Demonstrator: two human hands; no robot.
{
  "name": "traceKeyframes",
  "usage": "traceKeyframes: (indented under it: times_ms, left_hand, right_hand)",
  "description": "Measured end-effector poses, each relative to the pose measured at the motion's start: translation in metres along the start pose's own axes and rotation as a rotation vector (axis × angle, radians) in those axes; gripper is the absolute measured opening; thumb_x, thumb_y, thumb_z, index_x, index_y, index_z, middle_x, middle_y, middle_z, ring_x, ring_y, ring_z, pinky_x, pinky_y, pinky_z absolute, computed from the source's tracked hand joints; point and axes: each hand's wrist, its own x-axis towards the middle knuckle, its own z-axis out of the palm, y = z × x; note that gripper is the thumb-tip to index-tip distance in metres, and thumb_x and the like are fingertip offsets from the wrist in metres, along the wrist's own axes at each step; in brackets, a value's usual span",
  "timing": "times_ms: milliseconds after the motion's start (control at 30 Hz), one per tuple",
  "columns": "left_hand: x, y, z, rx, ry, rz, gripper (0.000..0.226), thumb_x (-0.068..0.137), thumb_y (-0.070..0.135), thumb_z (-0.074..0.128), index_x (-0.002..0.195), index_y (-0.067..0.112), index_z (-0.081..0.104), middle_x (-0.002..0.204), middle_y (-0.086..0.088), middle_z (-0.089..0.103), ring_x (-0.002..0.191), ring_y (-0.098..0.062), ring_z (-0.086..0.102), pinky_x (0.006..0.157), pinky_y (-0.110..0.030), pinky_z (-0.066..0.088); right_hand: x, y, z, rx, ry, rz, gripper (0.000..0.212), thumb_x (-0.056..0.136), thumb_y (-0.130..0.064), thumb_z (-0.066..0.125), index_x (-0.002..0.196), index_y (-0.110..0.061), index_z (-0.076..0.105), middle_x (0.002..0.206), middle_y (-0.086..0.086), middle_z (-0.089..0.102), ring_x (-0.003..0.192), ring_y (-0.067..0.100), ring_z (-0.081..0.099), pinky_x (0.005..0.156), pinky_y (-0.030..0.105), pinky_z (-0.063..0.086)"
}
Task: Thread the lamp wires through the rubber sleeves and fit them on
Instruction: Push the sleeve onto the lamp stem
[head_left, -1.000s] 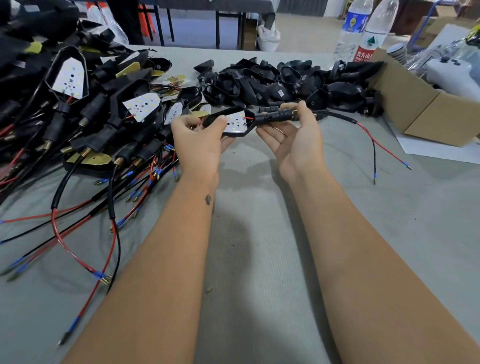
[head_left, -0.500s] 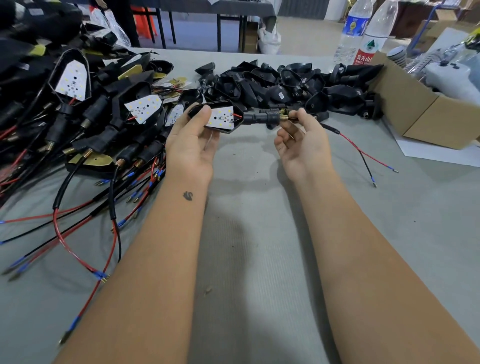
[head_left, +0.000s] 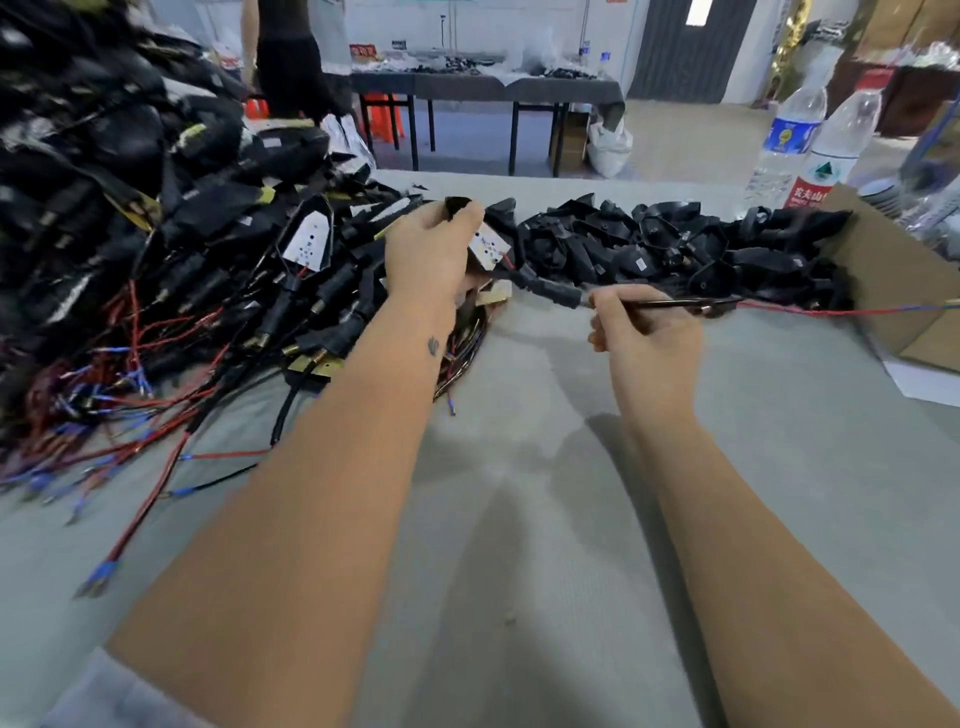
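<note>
1. The left hand (head_left: 434, 254) is gripping the lamp (head_left: 488, 247) by its black housing, fingers curled round the top edge, with the white LED board facing right and slightly toward the camera. It is holding the lamp just above the worktop (head_left: 519, 519), at the near edge of the heap of finished lamps (head_left: 208, 270).
2. The lamp's stem, already wearing the rubber sleeve (head_left: 550, 288), is pointing down and to the right from the housing, straight toward the right hand (head_left: 647, 338).
3. The right hand is pinching the wires (head_left: 691, 303) just beyond the sleeve's end, fingers curled closed around them. Past the fingers the red and black leads are running on rightward toward the cardboard box (head_left: 893, 291).
4. So the long axis is lying left to right between the two hands, tilted a little downward to the right. The right hand is sitting on that line and is the nearer one to the sleeve's open end.
5. The sleeve seems nearly seated; any further pull or push would need to follow this same line, I judge. Blur is hiding the fine detail at the joint.
</note>
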Motion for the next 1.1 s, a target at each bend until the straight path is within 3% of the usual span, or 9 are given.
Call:
traceKeyframes:
  times_ms: [100, 333, 467, 567, 667, 800, 867, 1000, 1100]
  left_hand:
    - [0.017, 0.016, -0.034, 0.259, 0.024, 0.120, 0.008, 0.087, 0.017, 0.072, 0.088, 0.015, 0.065, 0.084, -0.003, 0.067, 0.073, -0.017, 0.066, 0.054, -0.024, 0.054]
    - [0.053, 0.060, -0.101, 0.698, 0.140, 0.383, 0.033, 0.078, 0.025, 0.079, 0.107, 0.022, 0.062, 0.096, 0.003, 0.069, 0.087, -0.010, 0.065, 0.083, -0.027, 0.053]
    - [0.060, 0.065, -0.116, 0.881, 0.082, 0.522, 0.027, 0.082, 0.028, 0.073, 0.107, 0.024, 0.063, 0.101, 0.010, 0.061, 0.095, -0.007, 0.056, 0.085, -0.021, 0.042]
    - [0.055, 0.055, -0.122, 1.109, -0.016, 0.663, 0.018, 0.083, 0.022, 0.070, 0.101, 0.020, 0.072, 0.107, 0.004, 0.067, 0.105, -0.014, 0.058, 0.091, -0.023, 0.042]
    - [0.045, 0.042, -0.122, 1.209, -0.131, 0.652, 0.014, 0.085, 0.018, 0.064, 0.094, 0.023, 0.074, 0.114, 0.001, 0.067, 0.110, -0.020, 0.059, 0.094, -0.038, 0.047]
    - [0.031, 0.029, -0.100, 1.224, 0.152, 0.644, 0.019, 0.087, 0.024, 0.060, 0.102, 0.029, 0.072, 0.133, 0.000, 0.053, 0.129, -0.027, 0.040, 0.101, -0.043, 0.036]
    - [0.021, 0.024, -0.076, 1.114, 0.218, 0.649, 0.019, 0.087, 0.024, 0.057, 0.100, 0.030, 0.070, 0.131, 0.002, 0.052, 0.130, -0.026, 0.036, 0.101, -0.041, 0.032]
    - [-0.012, -0.004, -0.017, 0.783, -0.001, 0.529, 0.018, 0.090, 0.018, 0.050, 0.085, 0.027, 0.065, 0.098, 0.005, 0.065, 0.100, -0.014, 0.056, 0.085, -0.033, 0.046]
    - [-0.030, -0.035, 0.019, 0.566, -0.159, 0.285, 0.020, 0.090, 0.016, 0.048, 0.087, 0.024, 0.067, 0.077, 0.011, 0.062, 0.074, -0.011, 0.057, 0.068, -0.030, 0.044]
  right_hand:
    - [-0.019, -0.012, 0.025, -0.018, -0.125, -0.265, 0.008, 0.088, -0.003, 0.066, 0.087, -0.009, 0.072, 0.076, -0.004, 0.066, 0.072, 0.012, 0.062, 0.073, 0.031, 0.053]
    - [-0.053, -0.046, 0.103, -0.448, -0.487, -0.881, 0.012, 0.093, -0.010, 0.061, 0.097, -0.004, 0.070, 0.088, 0.011, 0.064, 0.084, 0.032, 0.062, 0.066, 0.038, 0.052]
    - [-0.061, -0.062, 0.154, -0.720, -0.757, -0.703, 0.059, 0.088, -0.001, 0.051, 0.145, -0.013, 0.043, 0.136, 0.009, 0.052, 0.128, 0.030, 0.043, 0.102, 0.039, 0.037]
    - [-0.061, -0.061, 0.167, -0.854, -0.824, -0.641, 0.072, 0.085, -0.004, 0.047, 0.152, -0.021, 0.027, 0.151, 0.004, 0.037, 0.140, 0.027, 0.027, 0.109, 0.039, 0.022]
    - [-0.054, -0.054, 0.153, -0.748, -0.728, -0.668, 0.053, 0.083, -0.007, 0.049, 0.135, -0.018, 0.054, 0.133, 0.006, 0.054, 0.126, 0.030, 0.041, 0.102, 0.039, 0.031]
    - [-0.035, -0.029, 0.109, -0.656, -0.525, -0.535, 0.028, 0.075, 0.004, 0.049, 0.097, -0.003, 0.064, 0.098, 0.015, 0.060, 0.099, 0.036, 0.053, 0.081, 0.042, 0.041]
    - [-0.024, -0.011, 0.085, -0.728, -0.492, -0.408, 0.027, 0.080, 0.000, 0.049, 0.101, -0.007, 0.064, 0.106, 0.012, 0.061, 0.104, 0.033, 0.053, 0.083, 0.040, 0.041]
    - [-0.017, 0.011, 0.053, -0.974, -0.809, -0.296, 0.033, 0.095, -0.019, 0.047, 0.127, -0.019, 0.056, 0.142, 0.000, 0.050, 0.131, 0.025, 0.040, 0.106, 0.037, 0.033]
    - [-0.020, 0.012, 0.042, -0.926, -0.773, -0.286, 0.020, 0.090, -0.016, 0.049, 0.070, -0.021, 0.047, 0.102, 0.009, 0.061, 0.100, 0.031, 0.050, 0.078, 0.031, 0.030]
